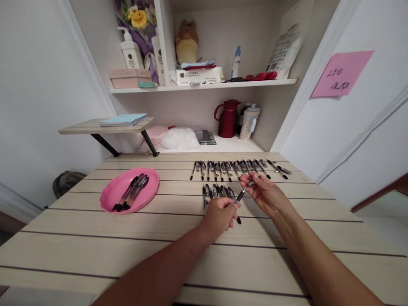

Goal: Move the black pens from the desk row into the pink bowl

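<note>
Both my hands hold one black pen (241, 194) just above the wooden table (95, 250). My left hand (219, 216) is closed around its lower end. My right hand (265, 193) pinches its upper end with thumb and fingers. Right under the hands lies a short row of black pens (214, 191). A longer row of pens (236, 167) lies farther back. A pink plate (114, 187) at the left holds several more pens (131, 193).
A low wooden riser (95, 126) with blue booklets stands at the back left. Behind the table a recess holds a red jug (227, 118), a cup and a white bag. A shelf above carries bottles and boxes. A pink note (341, 73) hangs on the right wall.
</note>
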Action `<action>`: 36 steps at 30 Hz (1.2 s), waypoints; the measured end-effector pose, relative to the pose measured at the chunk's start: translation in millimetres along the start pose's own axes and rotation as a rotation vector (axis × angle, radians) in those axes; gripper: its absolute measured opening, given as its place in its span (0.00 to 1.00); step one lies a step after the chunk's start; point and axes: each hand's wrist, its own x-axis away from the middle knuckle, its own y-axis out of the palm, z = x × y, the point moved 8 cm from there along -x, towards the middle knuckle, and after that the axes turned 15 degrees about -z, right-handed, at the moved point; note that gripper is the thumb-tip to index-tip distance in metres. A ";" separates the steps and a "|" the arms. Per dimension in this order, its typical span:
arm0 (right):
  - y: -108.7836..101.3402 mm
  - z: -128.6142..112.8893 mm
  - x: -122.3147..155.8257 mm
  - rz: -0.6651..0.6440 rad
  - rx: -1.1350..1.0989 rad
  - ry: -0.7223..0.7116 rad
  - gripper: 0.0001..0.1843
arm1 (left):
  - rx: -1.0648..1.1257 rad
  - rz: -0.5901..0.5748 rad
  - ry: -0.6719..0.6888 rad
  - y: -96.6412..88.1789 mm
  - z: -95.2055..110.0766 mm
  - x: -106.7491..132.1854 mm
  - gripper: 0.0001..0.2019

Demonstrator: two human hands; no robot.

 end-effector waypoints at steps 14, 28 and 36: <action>17.5 15.1 5.2 -0.053 0.104 0.154 0.18 | -0.059 0.012 0.004 -4.0 -1.7 -2.4 0.09; 32.3 34.2 10.1 -0.104 0.148 0.255 0.18 | -0.063 0.040 0.055 -10.3 2.3 -1.9 0.10; 31.7 32.8 10.2 -0.124 0.105 0.240 0.12 | -0.013 0.087 0.082 -13.0 7.3 3.3 0.12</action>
